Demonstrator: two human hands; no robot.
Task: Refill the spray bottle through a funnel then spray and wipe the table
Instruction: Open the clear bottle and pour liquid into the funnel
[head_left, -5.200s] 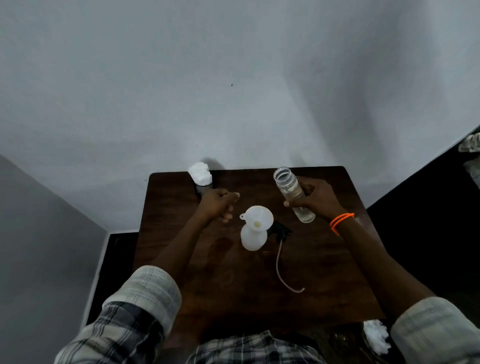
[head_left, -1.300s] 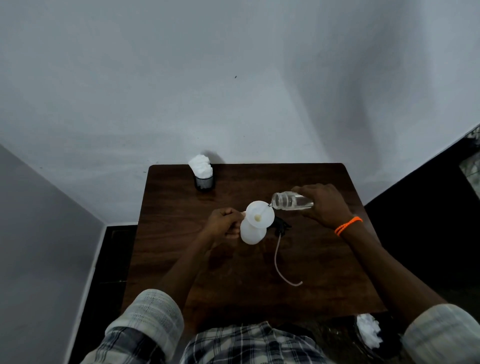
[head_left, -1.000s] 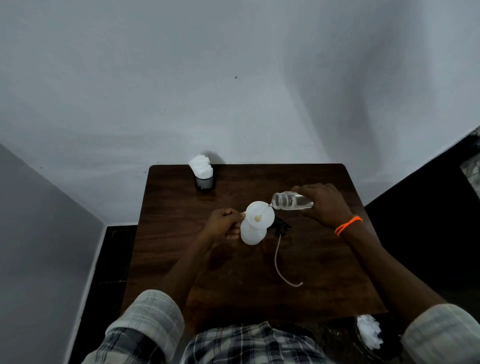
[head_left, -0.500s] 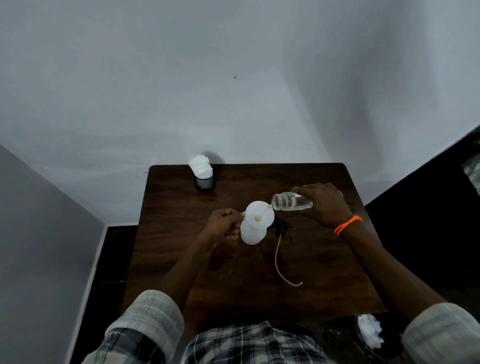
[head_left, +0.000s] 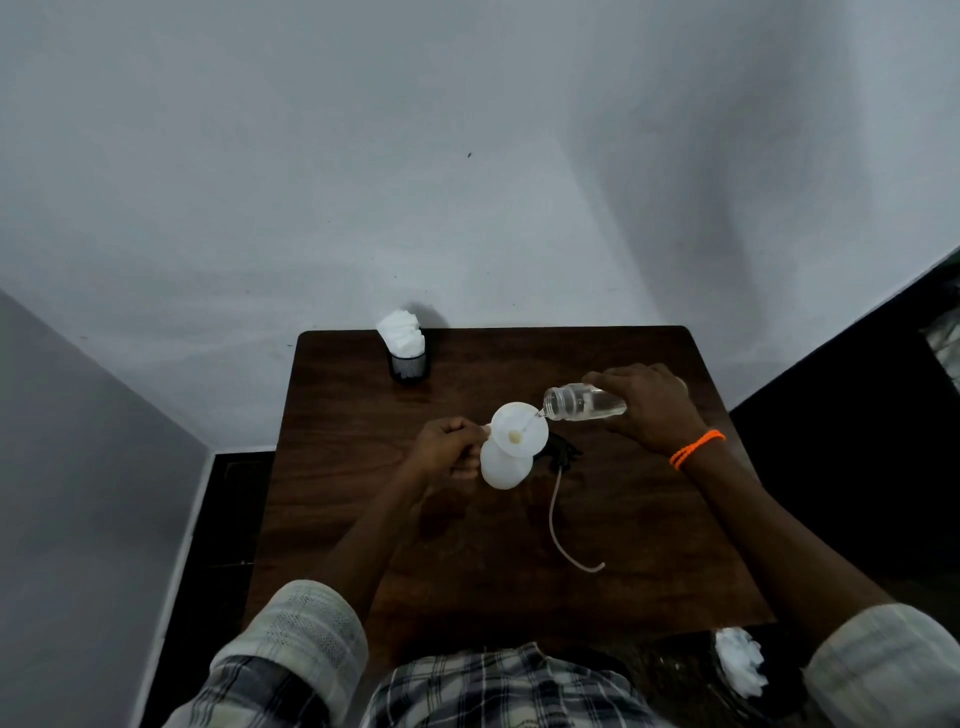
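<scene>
Over funnel (head_left: 519, 428): R fingers (head_left: 618, 382) round tipped clear bottle (head_left: 582, 402), L fingers (head_left: 462, 449) gripping spray bottle (head_left: 505, 467)

The setting is appearing as a plain indoor room, likely domestic or a bare staging corner; the exact type cannot be confirmed. A small dark wooden table (head_left: 519, 571) is standing against a bare grey-white wall (head_left: 467, 156) where two wall planes are meeting. A black mesh cup (head_left: 409, 367) is holding white tissues (head_left: 401, 332) at the table's far edge. Dark flooring (head_left: 831, 415) is showing beside the table.
</scene>
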